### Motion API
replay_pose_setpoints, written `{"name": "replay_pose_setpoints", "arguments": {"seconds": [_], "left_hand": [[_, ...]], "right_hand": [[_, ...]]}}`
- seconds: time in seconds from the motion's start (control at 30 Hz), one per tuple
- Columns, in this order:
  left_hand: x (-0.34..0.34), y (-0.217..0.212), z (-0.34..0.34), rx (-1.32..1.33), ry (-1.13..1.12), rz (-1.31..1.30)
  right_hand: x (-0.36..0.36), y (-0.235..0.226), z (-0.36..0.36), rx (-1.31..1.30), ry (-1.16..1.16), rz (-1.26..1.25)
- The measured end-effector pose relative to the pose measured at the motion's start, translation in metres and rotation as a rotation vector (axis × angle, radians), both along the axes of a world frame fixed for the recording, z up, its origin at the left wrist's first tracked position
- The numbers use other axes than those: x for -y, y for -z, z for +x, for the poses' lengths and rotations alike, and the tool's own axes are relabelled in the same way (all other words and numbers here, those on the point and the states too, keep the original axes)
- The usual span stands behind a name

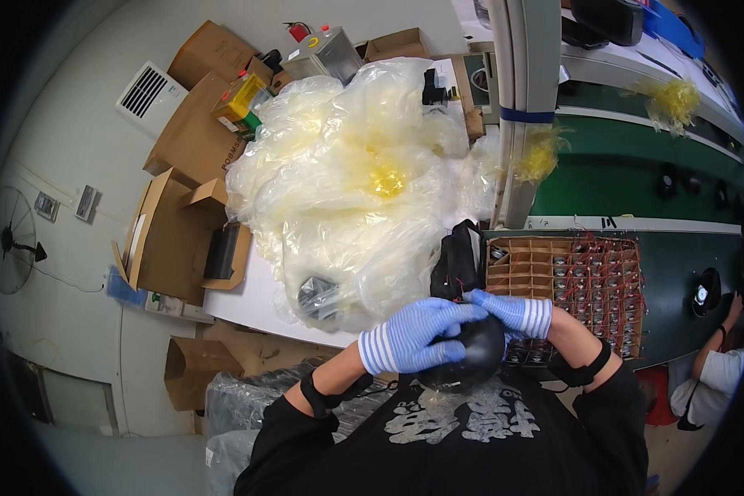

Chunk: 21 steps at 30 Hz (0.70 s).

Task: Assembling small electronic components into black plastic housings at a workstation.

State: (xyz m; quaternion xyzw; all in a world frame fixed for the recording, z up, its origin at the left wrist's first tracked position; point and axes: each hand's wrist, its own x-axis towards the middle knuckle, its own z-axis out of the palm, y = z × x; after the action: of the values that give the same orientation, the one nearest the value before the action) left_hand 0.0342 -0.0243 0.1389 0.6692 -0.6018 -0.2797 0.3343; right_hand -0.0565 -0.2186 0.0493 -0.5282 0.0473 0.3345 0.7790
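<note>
Close to my chest is a smooth, rounded black shell [477,351], like a dome, held between both hands. My left hand [417,332], in a blue-and-white striped glove, curls its fingers over the shell's left and far side. My right hand [517,315], gloved alike, grips the far right side, its fingertips meeting those of the left. Some of its fingers are hidden. Just beyond the hands stands a black pouch-like item [457,263]. To the right lies a cardboard divider tray [521,269] with small metal parts and red wires in many cells.
A large heap of clear plastic bags [339,190] covers the white table [260,302]. Cardboard boxes [174,236] stand on the left. A metal post [517,182] rises beside a green conveyor [620,178]. Another person's arm [723,331] reaches in at far right, near a black round part [706,292].
</note>
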Motion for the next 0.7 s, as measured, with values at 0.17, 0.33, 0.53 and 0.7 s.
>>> {"name": "replay_pose_setpoints", "arguments": {"seconds": [0.17,0.33,0.53,0.7], "left_hand": [[-0.009,0.049,0.003,-0.452,-0.537,-0.071],[-0.012,0.066,0.0,-0.559,-0.747,-0.207],[-0.005,0.065,-0.009,-0.63,-0.685,-0.185],[-0.006,0.074,-0.008,-0.542,-0.57,-0.068]], "right_hand": [[0.012,-0.01,-0.012,0.564,0.604,-0.569],[-0.014,-0.081,-0.027,1.351,0.306,-1.197],[-0.025,-0.069,-0.021,1.358,0.378,-1.267],[-0.02,-0.065,-0.018,1.461,-0.022,-1.215]]}}
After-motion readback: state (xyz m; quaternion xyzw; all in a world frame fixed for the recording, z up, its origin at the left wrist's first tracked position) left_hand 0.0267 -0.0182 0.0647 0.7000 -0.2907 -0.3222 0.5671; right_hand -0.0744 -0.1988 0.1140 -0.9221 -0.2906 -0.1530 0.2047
